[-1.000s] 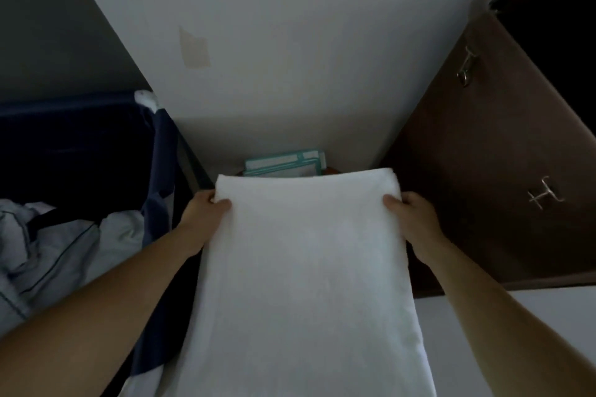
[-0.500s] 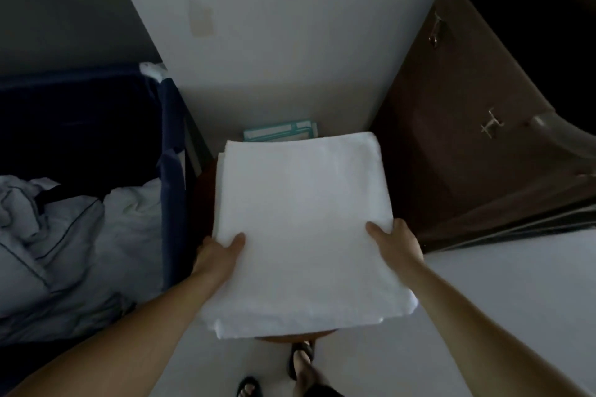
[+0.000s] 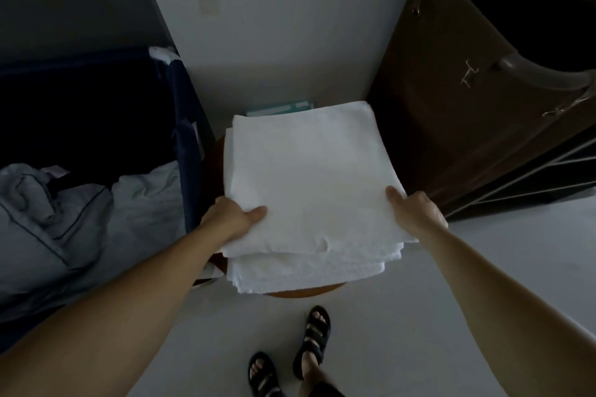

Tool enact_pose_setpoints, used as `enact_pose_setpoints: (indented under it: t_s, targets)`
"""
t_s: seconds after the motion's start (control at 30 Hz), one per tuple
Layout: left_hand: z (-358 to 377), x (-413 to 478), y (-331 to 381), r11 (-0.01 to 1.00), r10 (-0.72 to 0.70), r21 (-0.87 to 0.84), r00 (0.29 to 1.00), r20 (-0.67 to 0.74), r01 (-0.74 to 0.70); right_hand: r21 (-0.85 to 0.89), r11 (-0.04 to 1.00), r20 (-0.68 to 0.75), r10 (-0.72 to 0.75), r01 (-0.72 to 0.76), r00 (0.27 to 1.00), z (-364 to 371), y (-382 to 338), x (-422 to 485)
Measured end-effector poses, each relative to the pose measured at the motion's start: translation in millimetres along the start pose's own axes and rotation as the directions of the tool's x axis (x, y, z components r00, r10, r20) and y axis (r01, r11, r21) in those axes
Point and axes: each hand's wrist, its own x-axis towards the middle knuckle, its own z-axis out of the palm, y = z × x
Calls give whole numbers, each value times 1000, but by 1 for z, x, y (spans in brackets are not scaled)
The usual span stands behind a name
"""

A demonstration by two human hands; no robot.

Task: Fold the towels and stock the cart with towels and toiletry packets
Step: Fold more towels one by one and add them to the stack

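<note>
Both my left hand (image 3: 230, 219) and right hand (image 3: 416, 213) pinch the top towel (image 3: 309, 177), thumbs above; I'd square its edges.

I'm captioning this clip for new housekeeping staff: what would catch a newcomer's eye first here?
The bright stack of folded white towels in the middle stands out in the dim room, with the left hand and right hand gripping it at its near corners. To its left sits a dark blue hamper holding crumpled linens; to its right, a brown cart.
</note>
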Motion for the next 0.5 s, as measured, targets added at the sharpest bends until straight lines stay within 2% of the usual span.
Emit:
enact_pose_setpoints:
  t_s: [0.07,0.17,0.3,0.4,0.5]
  targets:
    - [1,0,-6,996,-59,-63,998,19,61,5,999,101,44,-45,994,5,7,1]
    - [14,3,-20,962,-124,-235,990,68,136,101,991,249,64,-92,966,14,16,5]
    - [15,6,-19,891,-133,-423,986,97,162,165,986,186,-5,-26,982,8,9,11]
    - [-1,3,-3,906,-30,-423,999,-14,21,91,992,160,-104,90,982,-4,-9,10]
    - [-27,-1,19,930,116,-317,968,-222,-184,183,955,74,-250,233,965,-20,-29,9]
